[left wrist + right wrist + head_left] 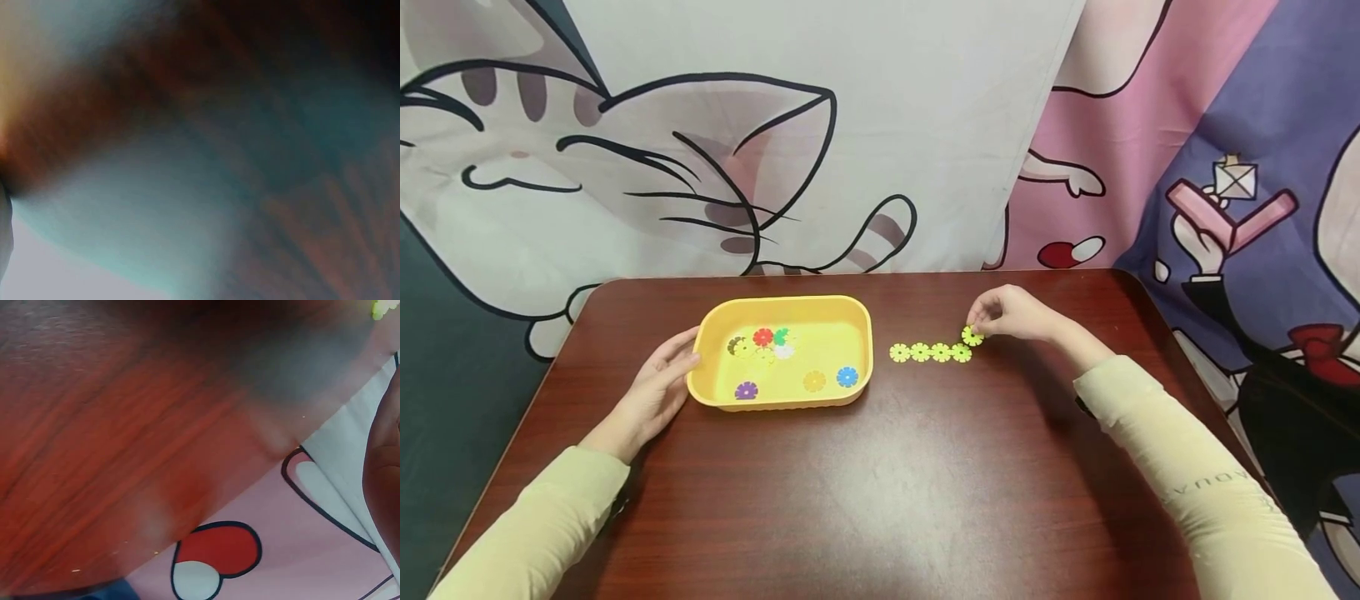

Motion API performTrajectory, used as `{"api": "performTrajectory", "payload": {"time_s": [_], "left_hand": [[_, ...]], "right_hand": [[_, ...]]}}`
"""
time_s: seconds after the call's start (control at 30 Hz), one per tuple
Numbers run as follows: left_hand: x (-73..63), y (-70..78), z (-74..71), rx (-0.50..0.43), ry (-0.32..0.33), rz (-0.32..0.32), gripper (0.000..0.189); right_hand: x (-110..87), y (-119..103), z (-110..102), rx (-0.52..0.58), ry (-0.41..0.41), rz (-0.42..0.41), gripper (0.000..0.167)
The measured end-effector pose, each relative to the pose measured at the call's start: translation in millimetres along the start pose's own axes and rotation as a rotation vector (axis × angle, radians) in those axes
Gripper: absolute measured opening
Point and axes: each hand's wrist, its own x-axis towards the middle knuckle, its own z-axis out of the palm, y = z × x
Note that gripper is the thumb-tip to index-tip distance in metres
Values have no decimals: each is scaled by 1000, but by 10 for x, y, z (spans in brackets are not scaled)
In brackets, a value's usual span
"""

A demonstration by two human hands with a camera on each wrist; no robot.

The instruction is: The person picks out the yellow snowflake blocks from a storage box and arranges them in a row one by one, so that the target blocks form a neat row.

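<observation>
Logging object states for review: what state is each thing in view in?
Yellow tray: upright, open-topped, on the table
Loose pieces: scattered inside the tray, several colours
Row of four yellow-green pieces: lying flat, in line
Fifth yellow-green piece: held at the row's right end; joining unclear
Left hand: resting against the tray's left end
Right hand: pinching the fifth piece
Patterned cloth: hanging behind the table

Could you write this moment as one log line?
left hand: touches tub, left end | right hand: pinches green disc by row's right end | row: four green discs | tub: coloured discs inside
</observation>
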Motion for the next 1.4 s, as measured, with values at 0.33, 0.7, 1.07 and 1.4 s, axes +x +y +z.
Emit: {"api": "performTrajectory", "payload": {"time_s": [0.33, 0.7, 1.07, 1.4], "left_hand": [[-6, -12, 7, 13, 7, 3, 37], [2, -8, 3, 18, 12, -1, 39], [-4, -14, 7, 29, 25, -8, 38], [2, -18, 0, 21, 21, -7, 39]], "right_hand": [[-56, 184, 38, -1, -43, 5, 9], [-50, 276, 115, -99, -8, -20, 11], [-69, 255, 168, -101, 14, -15, 11], [-86, 250, 188, -90, 13, -10, 9]]}}
